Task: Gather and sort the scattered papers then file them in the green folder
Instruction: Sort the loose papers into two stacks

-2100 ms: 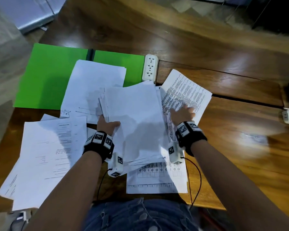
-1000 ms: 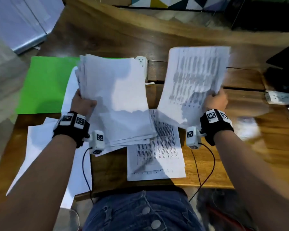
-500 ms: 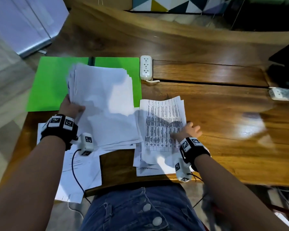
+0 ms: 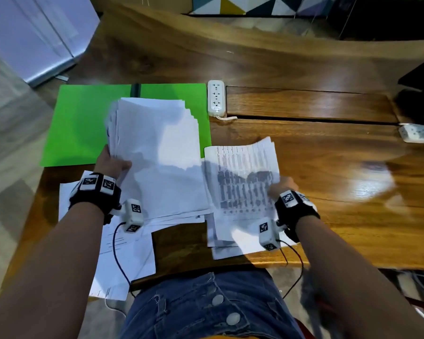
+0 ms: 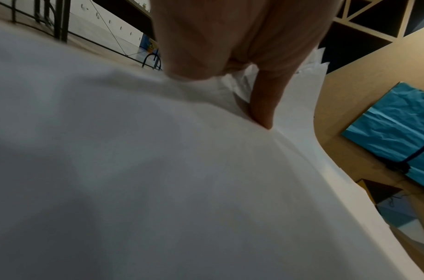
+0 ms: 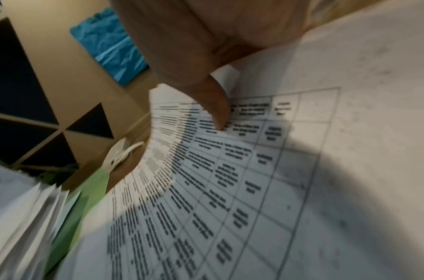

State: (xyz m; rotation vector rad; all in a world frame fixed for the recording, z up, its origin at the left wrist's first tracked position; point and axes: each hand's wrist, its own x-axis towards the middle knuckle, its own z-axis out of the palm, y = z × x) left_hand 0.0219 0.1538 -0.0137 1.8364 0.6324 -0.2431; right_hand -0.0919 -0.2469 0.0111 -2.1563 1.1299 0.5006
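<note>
My left hand (image 4: 113,163) grips a thick fanned stack of white papers (image 4: 162,157) by its left edge, held above the table; the thumb (image 5: 263,106) presses on the top sheet (image 5: 158,180). My right hand (image 4: 280,188) holds several printed sheets (image 4: 242,182) with tables by their right edge, thumb (image 6: 218,106) on the printed sheets (image 6: 230,189). The open green folder (image 4: 81,123) lies flat at the back left, partly covered by the stack. More loose sheets (image 4: 123,253) lie under my left forearm at the table's front edge.
A white power strip (image 4: 216,97) lies right of the folder. A second white power strip (image 4: 416,133) sits at the far right edge beside a dark object (image 4: 419,94). Bare wooden table (image 4: 340,167) spreads to the right.
The right hand brought its printed sheets down onto those near the front edge, then curled round their right edge and lifted it. The left stack tilted lower over the folder.
</note>
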